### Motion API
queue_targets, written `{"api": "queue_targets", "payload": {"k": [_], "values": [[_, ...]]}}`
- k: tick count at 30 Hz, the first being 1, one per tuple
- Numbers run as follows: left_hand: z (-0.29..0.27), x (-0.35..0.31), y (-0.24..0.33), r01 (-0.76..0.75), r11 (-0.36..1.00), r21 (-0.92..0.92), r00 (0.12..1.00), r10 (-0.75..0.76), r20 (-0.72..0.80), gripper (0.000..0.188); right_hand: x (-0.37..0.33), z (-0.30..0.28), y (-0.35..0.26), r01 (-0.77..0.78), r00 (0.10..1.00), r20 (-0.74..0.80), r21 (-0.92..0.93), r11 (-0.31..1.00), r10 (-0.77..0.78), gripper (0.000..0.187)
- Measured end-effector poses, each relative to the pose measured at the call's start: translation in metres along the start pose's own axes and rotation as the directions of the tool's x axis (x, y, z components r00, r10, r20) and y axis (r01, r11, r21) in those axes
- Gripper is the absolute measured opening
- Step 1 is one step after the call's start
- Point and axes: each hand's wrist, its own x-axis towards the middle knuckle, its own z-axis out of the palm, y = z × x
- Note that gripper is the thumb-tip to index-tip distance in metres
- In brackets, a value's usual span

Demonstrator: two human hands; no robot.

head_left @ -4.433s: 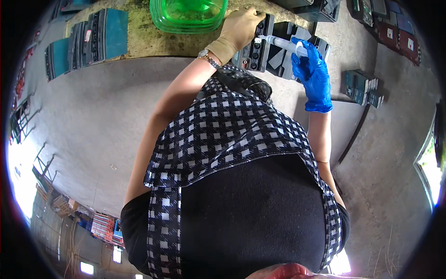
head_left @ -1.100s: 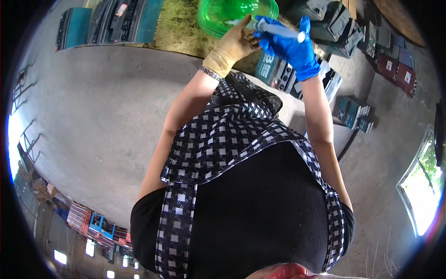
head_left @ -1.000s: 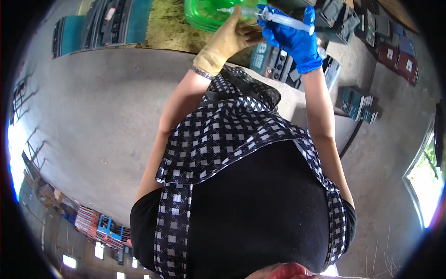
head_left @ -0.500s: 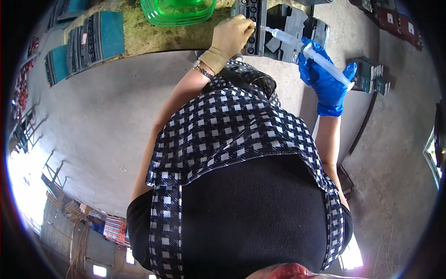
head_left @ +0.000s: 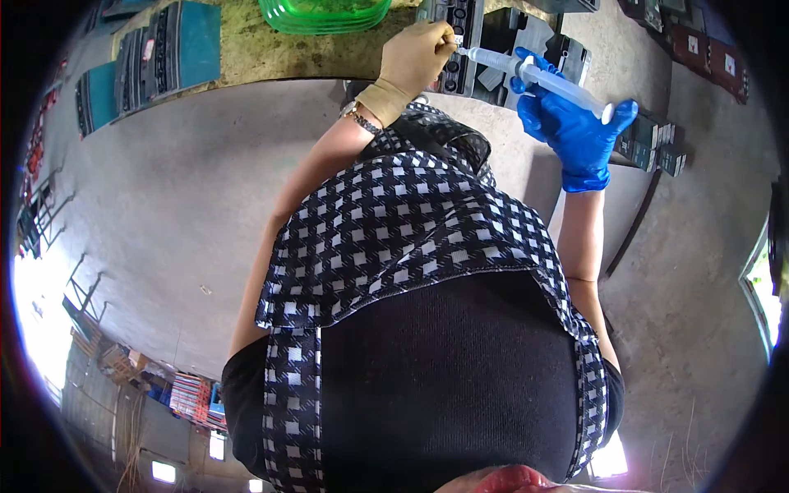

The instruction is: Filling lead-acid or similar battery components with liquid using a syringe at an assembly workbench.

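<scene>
A large clear plastic syringe (head_left: 538, 76) lies across my right hand (head_left: 571, 135), which wears a blue glove. The fingers wrap its barrel, and the thumb sticks out near the white plunger end. Its nozzle points left, close to the fingertips of my left hand (head_left: 411, 66) in a tan glove. Those fingers are pinched together; a small pale bit shows at their tips, too small to name. Below the left fingertips stands a dark block with a row of round black holes (head_left: 450, 78). Beside it are dark grey casings (head_left: 509, 37) under the syringe.
A bright green plastic basin (head_left: 325, 18) sits on the stained worktable (head_left: 246, 41). Several teal-and-black blocks (head_left: 177, 49) stand in a row at the table's left. More dark boxes (head_left: 653, 140) are stacked at the right, beyond my right hand, and reddish-brown boxes (head_left: 711, 62) lie farther off.
The syringe has swung to a flatter angle, and its nozzle has come nearer my left fingertips. My right hand has shifted slightly away from me. The left hand stays pinched.
</scene>
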Motion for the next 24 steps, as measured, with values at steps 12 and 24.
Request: {"api": "queue_targets", "payload": {"k": [12, 24], "values": [[-0.001, -0.026, -0.006, -0.108, 0.993, 0.055, 0.993, 0.105, 0.055, 0.011, 0.022, -0.010, -0.012, -0.037, 0.999, 0.029, -0.015, 0.999, 0.037, 0.117], [-0.001, -0.029, -0.010, -0.090, 0.990, 0.112, 0.994, 0.083, 0.065, 0.010, 0.028, 0.008, -0.009, 0.013, 0.987, -0.157, -0.035, 0.999, -0.018, 0.092]]}}
